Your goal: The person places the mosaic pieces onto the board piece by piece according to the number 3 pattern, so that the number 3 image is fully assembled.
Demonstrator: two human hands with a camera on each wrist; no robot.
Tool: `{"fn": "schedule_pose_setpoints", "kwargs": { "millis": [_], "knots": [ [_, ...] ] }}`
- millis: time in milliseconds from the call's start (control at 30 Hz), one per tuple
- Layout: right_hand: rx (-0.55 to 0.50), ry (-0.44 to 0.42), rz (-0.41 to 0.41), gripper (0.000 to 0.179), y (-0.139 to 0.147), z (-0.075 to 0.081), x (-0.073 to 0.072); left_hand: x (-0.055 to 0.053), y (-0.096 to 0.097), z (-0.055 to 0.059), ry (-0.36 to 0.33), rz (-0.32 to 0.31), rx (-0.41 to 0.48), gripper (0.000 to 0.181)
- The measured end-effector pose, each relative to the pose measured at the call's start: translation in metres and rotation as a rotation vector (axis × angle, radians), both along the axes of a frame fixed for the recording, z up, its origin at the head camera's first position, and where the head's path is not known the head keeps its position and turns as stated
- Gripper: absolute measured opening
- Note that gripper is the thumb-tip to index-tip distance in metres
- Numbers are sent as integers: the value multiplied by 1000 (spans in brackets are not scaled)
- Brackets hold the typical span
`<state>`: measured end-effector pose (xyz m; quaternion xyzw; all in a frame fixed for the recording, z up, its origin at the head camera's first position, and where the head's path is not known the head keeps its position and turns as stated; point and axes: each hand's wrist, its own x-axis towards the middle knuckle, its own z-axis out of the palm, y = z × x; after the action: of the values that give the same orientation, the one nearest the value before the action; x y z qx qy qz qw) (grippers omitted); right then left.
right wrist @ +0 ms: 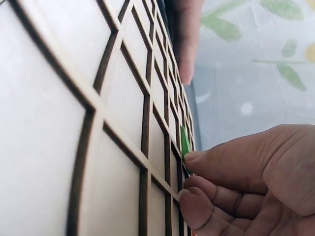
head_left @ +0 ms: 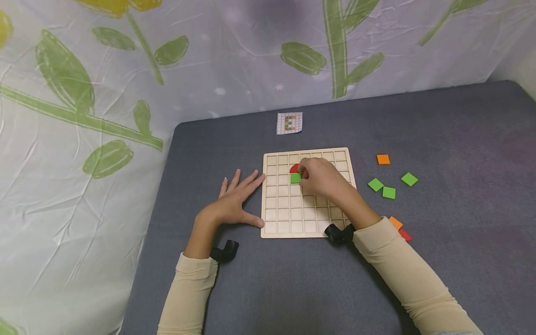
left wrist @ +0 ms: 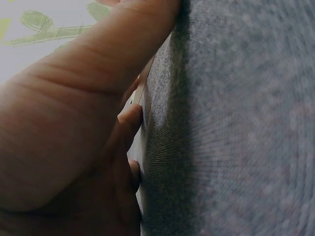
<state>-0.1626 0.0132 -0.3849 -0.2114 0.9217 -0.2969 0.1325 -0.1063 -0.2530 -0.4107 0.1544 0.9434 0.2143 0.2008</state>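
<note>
A pale wooden grid board (head_left: pixel 283 214) lies on the table. In its upper part a green square tile (head_left: pixel 295 178) sits in a cell directly below a red tile (head_left: pixel 294 169) with a curved edge. My right hand (head_left: pixel 320 177) is over these tiles, fingers curled and fingertips down at the grid. In the right wrist view its thumb (right wrist: pixel 199 160) meets the end of the green tile (right wrist: pixel 185 142); whether anything is pinched is hidden. My left hand (head_left: pixel 232 202) rests spread on the table, with thumb and index fingertip touching the board's left edge.
Right of the board lie an orange tile (head_left: pixel 383 159) and green tiles (head_left: pixel 388 192). Another orange tile (head_left: pixel 395 223) and a red tile (head_left: pixel 405 234) lie beside the right forearm. A small pattern card (head_left: pixel 289 123) lies beyond the board, near the patterned fabric (head_left: pixel 251 60).
</note>
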Motion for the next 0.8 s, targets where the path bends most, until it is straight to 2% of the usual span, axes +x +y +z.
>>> {"fn": "schedule_pose_setpoints", "kwargs": {
  "millis": [600, 800],
  "knots": [
    [14, 57, 26, 17, -1, -4, -1, 0, 1, 2, 5, 4, -2, 127],
    [8, 46, 30, 18, -1, -3, 0, 0, 2, 2, -2, 5, -11, 127]
  ]
}}
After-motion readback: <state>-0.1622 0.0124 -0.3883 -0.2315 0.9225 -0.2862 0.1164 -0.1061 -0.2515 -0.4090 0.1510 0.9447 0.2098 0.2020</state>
